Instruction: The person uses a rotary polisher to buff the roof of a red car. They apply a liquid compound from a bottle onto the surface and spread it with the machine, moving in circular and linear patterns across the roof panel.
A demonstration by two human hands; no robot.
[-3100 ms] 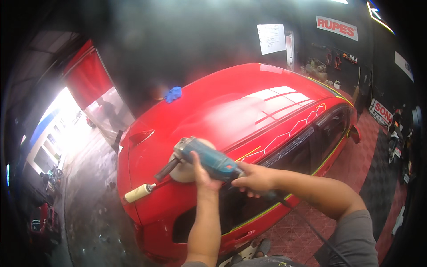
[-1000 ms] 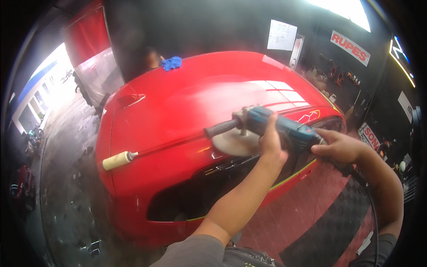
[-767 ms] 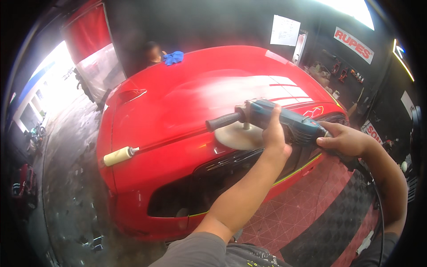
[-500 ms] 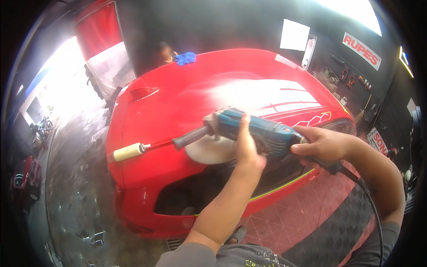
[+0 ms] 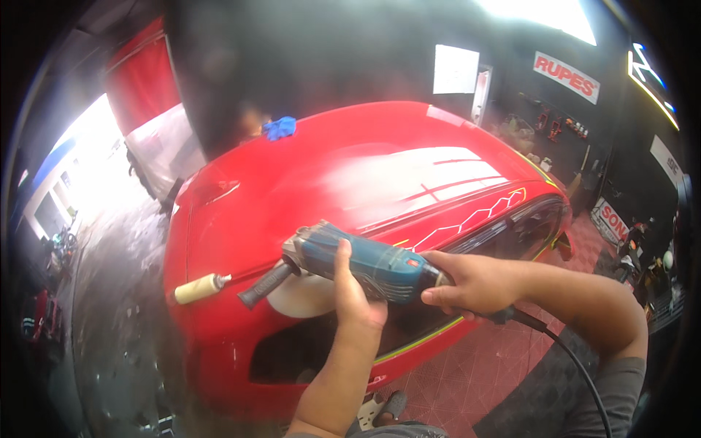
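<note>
On the dark back wall (image 5: 365, 66), a white rectangular sign (image 5: 567, 77) carries one line of bold red capitals, clearly legible. Low on the right, a tilted white board (image 5: 610, 217) shows large red capitals, with smaller lettering beneath too blurred to read. The pale panel (image 5: 666, 159) farther right has indistinct dark marks; the white sheet (image 5: 456, 69) is too washed-out to read

Holds a blue polisher (image 5: 383, 269) in the left grip (image 5: 355, 293) around its body and the right grip (image 5: 475, 283) around its rear. Shows a round white pad (image 5: 301, 298) beneath its front, at the roof edge of a red car (image 5: 277, 197). Includes a yellow bottle (image 5: 197, 289) lying on the car and a blue cloth (image 5: 279, 128) at the far edge.
</note>
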